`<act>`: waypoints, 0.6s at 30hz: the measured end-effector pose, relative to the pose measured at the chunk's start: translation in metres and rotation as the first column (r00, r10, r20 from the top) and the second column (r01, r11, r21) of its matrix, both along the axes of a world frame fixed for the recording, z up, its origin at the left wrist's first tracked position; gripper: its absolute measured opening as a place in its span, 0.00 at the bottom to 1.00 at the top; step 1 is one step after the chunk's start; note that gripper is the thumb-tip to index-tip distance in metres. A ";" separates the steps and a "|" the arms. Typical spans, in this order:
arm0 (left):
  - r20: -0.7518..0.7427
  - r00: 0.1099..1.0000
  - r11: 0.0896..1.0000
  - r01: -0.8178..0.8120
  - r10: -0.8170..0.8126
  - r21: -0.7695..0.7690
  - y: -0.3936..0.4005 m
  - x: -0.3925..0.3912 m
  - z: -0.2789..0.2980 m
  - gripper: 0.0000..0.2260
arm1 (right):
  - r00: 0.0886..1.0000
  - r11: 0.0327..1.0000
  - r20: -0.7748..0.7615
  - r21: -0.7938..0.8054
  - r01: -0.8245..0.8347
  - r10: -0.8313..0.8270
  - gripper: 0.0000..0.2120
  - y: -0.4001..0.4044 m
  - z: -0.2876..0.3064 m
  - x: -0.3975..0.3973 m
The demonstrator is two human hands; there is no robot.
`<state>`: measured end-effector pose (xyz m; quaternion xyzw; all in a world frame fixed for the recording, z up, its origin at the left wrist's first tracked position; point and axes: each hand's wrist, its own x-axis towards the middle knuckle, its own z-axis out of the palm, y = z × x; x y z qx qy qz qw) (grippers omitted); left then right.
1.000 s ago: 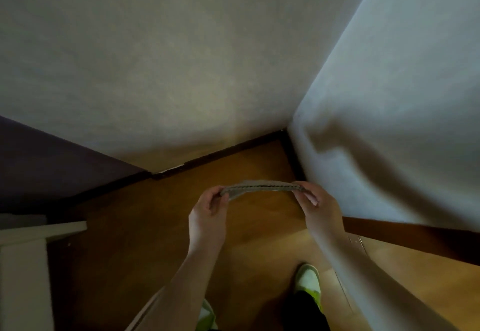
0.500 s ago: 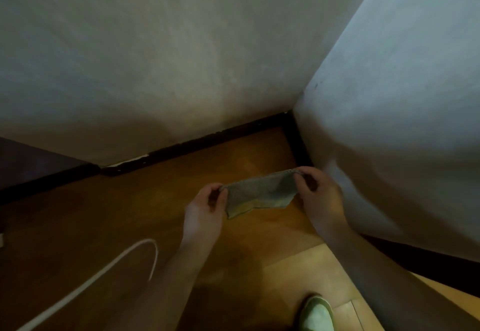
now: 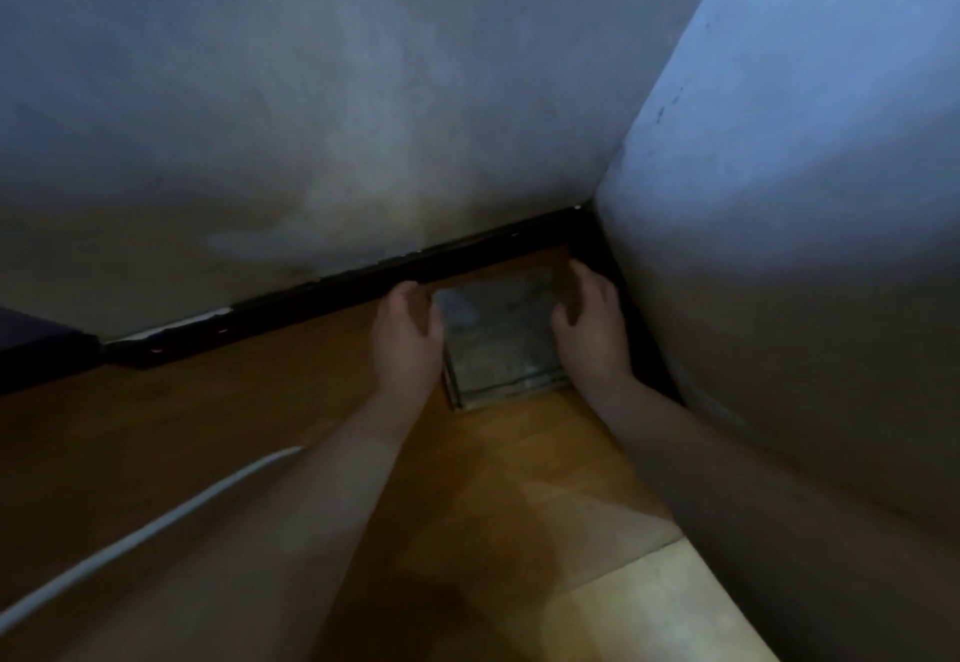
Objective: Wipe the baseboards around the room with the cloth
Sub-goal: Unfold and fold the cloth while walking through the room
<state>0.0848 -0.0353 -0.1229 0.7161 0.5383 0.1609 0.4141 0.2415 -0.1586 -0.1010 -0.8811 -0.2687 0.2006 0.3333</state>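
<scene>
Grey, soft cloth (image 3: pixel 501 336) is held spread at the floor (image 3: pixel 519 479) corner by the baseboard (image 3: pixel 332 292), its side edges gripped by left hand (image 3: pixel 408 336) and right hand (image 3: pixel 589 326); light, limp, best bunched.

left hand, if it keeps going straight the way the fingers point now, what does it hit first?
Most likely the dark baseboard under the back wall. The left hand holds the cloth's left edge with fingertips aimed at it, only a thin strip of wooden floor between. Depth is hard to judge; they may nearly touch.
</scene>
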 end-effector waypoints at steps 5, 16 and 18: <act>-0.364 0.828 0.801 0.533 -0.427 0.272 -0.012 0.002 -0.035 0.25 | 0.935 0.927 0.191 -0.292 -0.237 0.299 0.30 -0.006 -0.046 -0.032; -0.744 0.336 0.508 0.861 -0.577 -0.005 0.003 0.006 -0.055 0.38 | 0.914 0.845 0.111 -0.437 -0.307 0.389 0.32 0.013 -0.085 -0.038; -0.756 0.321 0.500 0.866 -0.571 -0.010 0.001 0.009 -0.054 0.37 | 0.906 0.837 0.134 -0.456 -0.303 0.401 0.30 0.011 -0.088 -0.039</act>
